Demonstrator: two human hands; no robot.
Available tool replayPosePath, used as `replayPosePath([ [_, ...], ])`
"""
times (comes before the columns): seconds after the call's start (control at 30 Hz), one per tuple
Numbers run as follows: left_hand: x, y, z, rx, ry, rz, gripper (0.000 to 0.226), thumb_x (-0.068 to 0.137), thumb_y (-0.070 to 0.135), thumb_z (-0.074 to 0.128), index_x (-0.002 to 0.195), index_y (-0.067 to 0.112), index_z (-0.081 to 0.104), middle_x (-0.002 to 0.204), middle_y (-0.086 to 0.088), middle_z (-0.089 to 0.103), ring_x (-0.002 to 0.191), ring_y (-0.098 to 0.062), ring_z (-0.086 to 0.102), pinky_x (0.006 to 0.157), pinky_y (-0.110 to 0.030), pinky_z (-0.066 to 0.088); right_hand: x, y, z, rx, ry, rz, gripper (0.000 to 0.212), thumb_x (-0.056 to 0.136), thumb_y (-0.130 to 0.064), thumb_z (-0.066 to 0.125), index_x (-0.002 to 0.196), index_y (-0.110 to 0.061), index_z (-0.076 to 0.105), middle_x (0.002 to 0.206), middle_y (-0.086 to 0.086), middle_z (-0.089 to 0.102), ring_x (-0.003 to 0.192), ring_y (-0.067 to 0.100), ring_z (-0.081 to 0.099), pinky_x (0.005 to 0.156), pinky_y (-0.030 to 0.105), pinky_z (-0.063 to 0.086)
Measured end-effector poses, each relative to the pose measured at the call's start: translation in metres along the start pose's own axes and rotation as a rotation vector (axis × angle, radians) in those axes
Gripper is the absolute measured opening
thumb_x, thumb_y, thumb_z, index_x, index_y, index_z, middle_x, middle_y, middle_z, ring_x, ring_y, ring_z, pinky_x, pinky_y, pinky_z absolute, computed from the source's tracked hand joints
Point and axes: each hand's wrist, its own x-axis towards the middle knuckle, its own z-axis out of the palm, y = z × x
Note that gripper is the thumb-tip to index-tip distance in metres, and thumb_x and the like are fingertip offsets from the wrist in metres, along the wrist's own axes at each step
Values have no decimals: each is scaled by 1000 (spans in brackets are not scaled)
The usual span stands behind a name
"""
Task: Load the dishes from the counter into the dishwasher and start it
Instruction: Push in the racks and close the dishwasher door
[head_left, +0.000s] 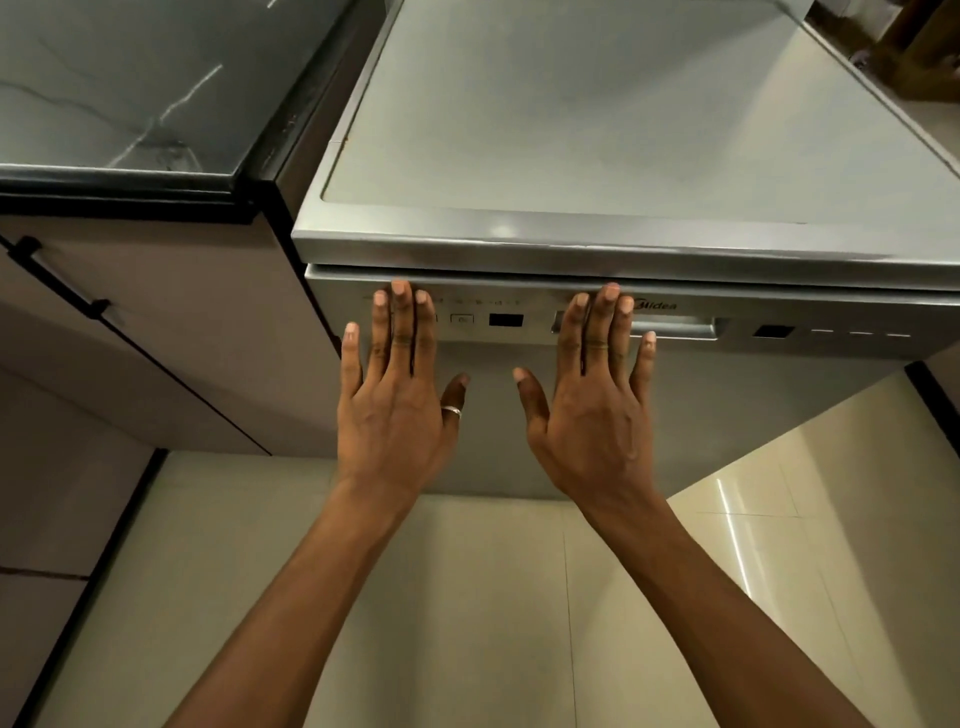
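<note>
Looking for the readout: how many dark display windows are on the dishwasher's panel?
2. One display sits between the left hand and right hand; the other is right of the handle. The hands cover part of the panel, so more may be hidden.

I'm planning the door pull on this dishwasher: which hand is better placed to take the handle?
Right, probably. The right hand lies with fingers across the left end of the recessed handle; the left hand lies flat over the button panel, apart from the handle.
</note>
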Motion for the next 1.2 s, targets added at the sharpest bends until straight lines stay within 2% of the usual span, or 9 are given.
replayPosePath([
  [0.2,10,0,-3,32,13,10,88,102,59,37,160,7,-5,168,-12,-13,156,-26,-10,126,-52,-3,10,2,2,4,25,-13,85,103,-60,36,161,-6,2,167,18,-4,155,34,-5,125,54,5],
  [0.37,12,-7,-6,33,-39,29,90,101,62,34,160,11,-10,167,-10,-18,155,-23,-16,125,-54,0,10,-1,3,6,-1,2,94,99,-67,38,160,-7,-1,168,17,-8,155,34,-8,125,54,3],
  [0.53,12,-10,-12,41,-91,35,92,99,65,31,158,14,-20,164,-6,-30,153,-21,-24,126,-51,-4,10,-2,1,-1,-21,11,96,99,-67,39,160,-7,-3,167,16,-11,155,33,-9,125,53,3],
  [0.67,12,-8,-16,16,-96,28,90,100,63,29,157,15,-20,164,-6,-30,153,-21,-24,126,-47,-7,10,-1,-3,-2,-15,-1,93,100,-62,43,160,-4,1,167,19,-6,155,35,-6,126,52,8],
  [0.8,12,-8,-14,-7,-89,27,89,100,62,30,158,15,-19,165,-6,-29,153,-20,-23,125,-46,-9,11,-3,-2,-8,-27,17,93,100,-63,41,160,-6,0,167,17,-7,155,34,-8,125,52,7],
  [1.03,11,-23,-7,-33,-14,117,84,103,51,38,160,15,-12,167,-4,-22,155,-20,-15,126,-48,-3,10,-8,5,-66,10,63,93,100,-65,38,160,-7,-3,168,15,-10,155,32,-11,125,55,5],
  [1.2,11,-35,8,-17,125,189,90,98,50,52,162,12,1,170,-6,-8,157,-23,-2,126,-51,6,11,-7,20,-47,109,48,100,97,-68,42,160,-6,-5,167,17,-13,155,32,-12,124,60,8],
])
